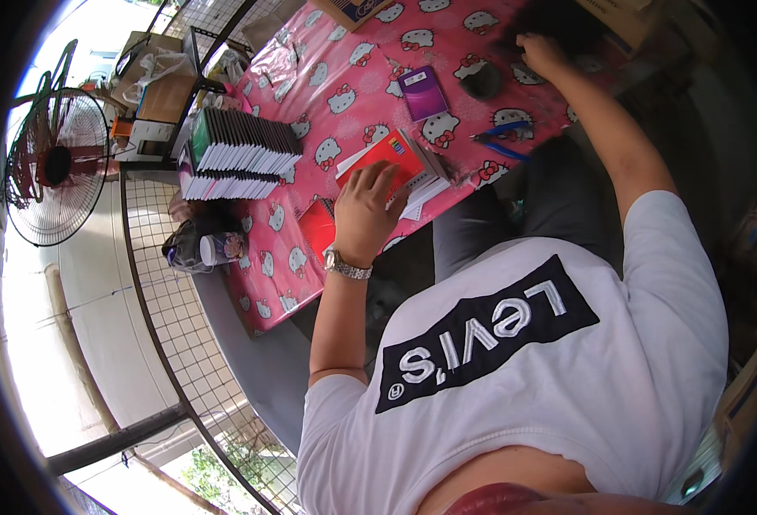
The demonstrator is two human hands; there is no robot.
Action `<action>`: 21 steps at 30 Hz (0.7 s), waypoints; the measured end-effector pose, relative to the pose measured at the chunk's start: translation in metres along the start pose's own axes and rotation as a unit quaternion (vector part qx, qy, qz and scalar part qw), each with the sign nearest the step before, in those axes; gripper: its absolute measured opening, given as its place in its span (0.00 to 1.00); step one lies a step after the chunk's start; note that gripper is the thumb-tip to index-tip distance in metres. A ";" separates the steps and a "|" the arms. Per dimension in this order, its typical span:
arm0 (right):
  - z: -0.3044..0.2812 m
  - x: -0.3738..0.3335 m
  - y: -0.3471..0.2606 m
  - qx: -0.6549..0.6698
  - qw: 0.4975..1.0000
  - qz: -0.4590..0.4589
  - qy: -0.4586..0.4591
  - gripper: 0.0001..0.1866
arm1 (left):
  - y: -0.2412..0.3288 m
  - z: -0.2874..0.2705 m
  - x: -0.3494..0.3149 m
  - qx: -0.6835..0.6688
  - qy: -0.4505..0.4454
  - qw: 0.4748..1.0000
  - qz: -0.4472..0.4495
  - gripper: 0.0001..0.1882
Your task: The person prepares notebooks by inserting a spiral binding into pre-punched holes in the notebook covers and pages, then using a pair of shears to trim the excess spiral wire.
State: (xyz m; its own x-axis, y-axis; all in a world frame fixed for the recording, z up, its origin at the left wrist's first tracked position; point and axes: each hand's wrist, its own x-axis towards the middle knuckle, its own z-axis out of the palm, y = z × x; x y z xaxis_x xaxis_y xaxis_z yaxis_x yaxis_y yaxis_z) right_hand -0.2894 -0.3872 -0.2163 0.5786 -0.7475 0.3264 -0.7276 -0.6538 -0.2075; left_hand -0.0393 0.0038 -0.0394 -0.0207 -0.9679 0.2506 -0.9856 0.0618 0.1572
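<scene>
My left hand [368,209], with a metal watch on its wrist, lies over a small stack of red-covered notebooks [402,153]. Its fingers are bent a little and apart, with the tips on the top cover. A second red cover [316,225] lies flat beside that wrist. Far to the right, my right hand [539,55] reaches to a dark, blurred heap [558,26]. The fingers there are curled; what they hold, if anything, is too dark to make out. Blue-handled pliers [507,151] lie near the table's front edge.
A pink patterned cloth [341,99] covers the table. Tall stacks of notebooks [237,150] stand at the left. A purple box [423,93] and a dark round object [480,80] lie mid-table. Cardboard boxes [623,21] edge the back; a cup [221,249] and fan [57,166] are left.
</scene>
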 end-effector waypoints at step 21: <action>-0.113 0.011 -0.271 0.230 0.878 -0.248 -0.339 0.20 | 0.002 0.017 -0.010 -0.034 0.030 0.997 0.059 0.17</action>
State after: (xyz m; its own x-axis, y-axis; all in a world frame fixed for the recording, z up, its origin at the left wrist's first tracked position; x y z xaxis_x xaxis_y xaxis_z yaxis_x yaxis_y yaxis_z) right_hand -0.1277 -0.2050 -0.0523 0.9820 -0.1537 -0.1093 -0.1885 -0.7809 -0.5956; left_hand -0.0440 0.0096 -0.0574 -0.1235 -0.9369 0.3272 -0.9635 0.1921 0.1863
